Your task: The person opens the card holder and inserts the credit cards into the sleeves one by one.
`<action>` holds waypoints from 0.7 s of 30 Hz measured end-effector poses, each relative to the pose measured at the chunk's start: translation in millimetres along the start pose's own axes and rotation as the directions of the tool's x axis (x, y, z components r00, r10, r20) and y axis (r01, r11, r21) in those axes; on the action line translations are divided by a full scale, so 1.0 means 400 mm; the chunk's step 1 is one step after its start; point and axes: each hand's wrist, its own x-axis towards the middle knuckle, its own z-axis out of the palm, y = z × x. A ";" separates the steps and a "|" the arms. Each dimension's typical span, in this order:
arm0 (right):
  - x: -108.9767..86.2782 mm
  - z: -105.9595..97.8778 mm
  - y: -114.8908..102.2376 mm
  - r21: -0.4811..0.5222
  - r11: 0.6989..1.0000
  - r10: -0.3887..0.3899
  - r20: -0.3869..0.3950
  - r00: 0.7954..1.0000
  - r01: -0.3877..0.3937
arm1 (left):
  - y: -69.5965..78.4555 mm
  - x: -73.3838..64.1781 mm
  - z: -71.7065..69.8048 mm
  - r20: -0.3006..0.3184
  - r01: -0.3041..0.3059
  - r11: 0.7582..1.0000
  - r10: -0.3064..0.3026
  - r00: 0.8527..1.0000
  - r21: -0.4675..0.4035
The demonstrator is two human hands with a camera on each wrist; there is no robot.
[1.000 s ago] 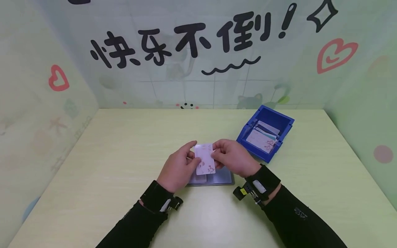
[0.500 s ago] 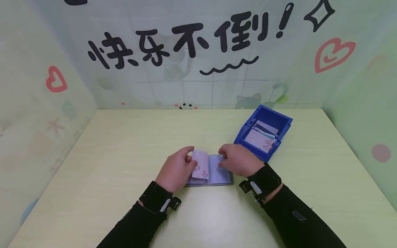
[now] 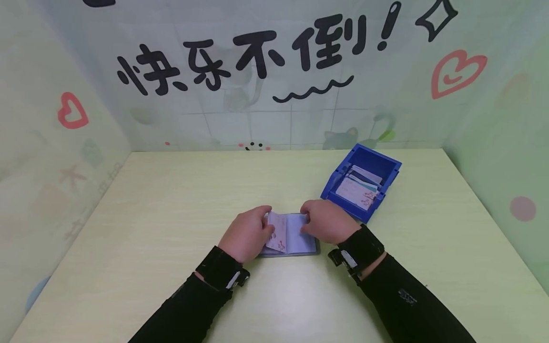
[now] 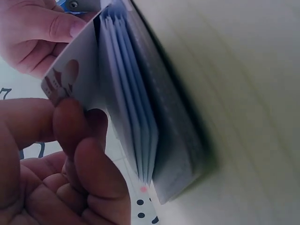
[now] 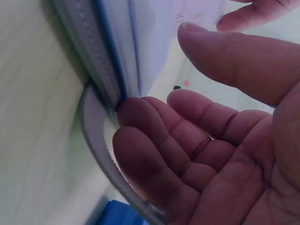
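A card holder (image 3: 301, 237) with clear sleeves lies unfolded on the table, its stacked pages showing in the left wrist view. Over its left half stands a pale card (image 3: 278, 233) with a pink flower print, tilted up from the pages. My left hand (image 3: 246, 234) pinches the card's left edge. My right hand (image 3: 329, 222) is at the holder's right side, thumb apart from the fingers. In the right wrist view its relaxed fingers (image 5: 140, 110) touch the holder's edge, beside a grey strap (image 5: 96, 126). Whether the card's inner edge sits in a sleeve I cannot tell.
A blue box (image 3: 383, 163) stands unlidded behind my right hand, with several cards (image 3: 357, 191) in it. The pale wooden table (image 3: 180, 200) ends at a printed backdrop (image 3: 171, 109) at the back and sides.
My right hand let go of the card and moved to the holder's right side. My left hand kept the card, lowering it to the left half and tilting it.
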 end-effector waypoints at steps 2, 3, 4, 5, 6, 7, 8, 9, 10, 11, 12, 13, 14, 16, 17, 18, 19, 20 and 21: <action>0.002 0.002 -0.001 -0.008 1.000 -0.003 -0.001 1.000 0.003 | 0.001 0.003 0.003 0.001 -0.005 1.000 0.005 1.000 0.028; 0.003 0.002 -0.001 -0.014 1.000 -0.005 0.000 1.000 0.005 | 0.002 0.004 0.004 0.002 -0.005 0.999 0.005 1.000 0.037; 0.003 0.003 -0.001 -0.020 1.000 -0.007 0.001 1.000 0.007 | 0.002 0.005 0.006 0.002 -0.006 0.999 0.005 1.000 0.046; 0.004 0.004 -0.002 -0.026 1.000 -0.009 0.001 1.000 0.009 | 0.003 0.006 0.006 0.001 -0.007 0.998 0.007 1.000 0.055; 0.004 0.004 -0.002 -0.032 0.999 -0.012 0.002 1.000 0.012 | 0.004 0.007 0.007 0.001 -0.009 0.998 0.009 1.000 0.063; 0.003 0.004 -0.002 -0.038 0.999 -0.015 0.002 1.000 0.015 | 0.004 0.008 0.007 0.001 -0.010 0.997 0.010 1.000 0.071; 0.003 0.004 -0.003 -0.043 0.999 -0.018 0.002 1.000 0.018 | 0.004 0.010 0.008 0.003 -0.013 0.997 0.012 1.000 0.079; 0.003 0.004 -0.003 -0.047 0.999 -0.020 0.001 1.000 0.020 | 0.004 0.011 0.008 0.004 -0.016 0.996 0.015 1.000 0.088; 0.003 0.004 -0.004 -0.050 0.999 -0.022 -0.001 1.000 0.022 | 0.004 0.012 0.008 0.004 -0.017 0.995 0.017 1.000 0.095; 0.003 0.004 -0.004 -0.051 0.998 -0.024 -0.003 1.000 0.023 | 0.004 0.013 0.007 0.003 -0.018 0.994 0.018 1.000 0.104; 0.003 0.004 -0.005 -0.053 0.998 -0.025 -0.003 1.000 0.025 | 0.005 0.013 0.006 0.002 -0.018 0.994 0.018 1.000 0.111; 0.003 0.004 -0.005 -0.055 0.998 -0.027 -0.003 1.000 0.027 | 0.005 0.014 0.004 0.001 -0.017 0.993 0.017 1.000 0.119; 0.003 0.004 -0.006 -0.057 0.998 -0.028 -0.003 1.000 0.028 | 0.006 0.015 0.003 0.002 -0.021 0.992 0.021 1.000 0.125; 0.004 0.005 -0.006 -0.058 0.998 -0.029 -0.002 1.000 0.029 | 0.009 0.016 0.001 0.007 -0.028 0.991 0.028 1.000 0.130; 0.004 0.005 -0.005 -0.062 0.998 -0.031 -0.001 1.000 0.030 | 0.010 0.017 0.001 0.013 -0.034 0.990 0.033 0.999 0.135; 0.005 0.006 -0.005 -0.064 0.997 -0.032 0.000 0.999 0.032 | 0.011 0.018 0.001 0.018 -0.041 0.990 0.038 0.999 0.138; 0.005 0.005 -0.005 -0.068 0.997 -0.034 0.000 0.999 0.034 | 0.013 0.019 0.002 0.023 -0.047 0.989 0.044 0.999 0.139; 0.005 0.005 -0.005 -0.072 0.997 -0.036 0.000 0.999 0.036 | 0.015 0.020 0.003 0.027 -0.053 0.989 0.049 0.998 0.141; 0.005 0.004 -0.004 -0.078 0.996 -0.039 0.001 0.999 0.039 | 0.017 0.020 0.004 0.029 -0.058 0.988 0.054 0.998 0.142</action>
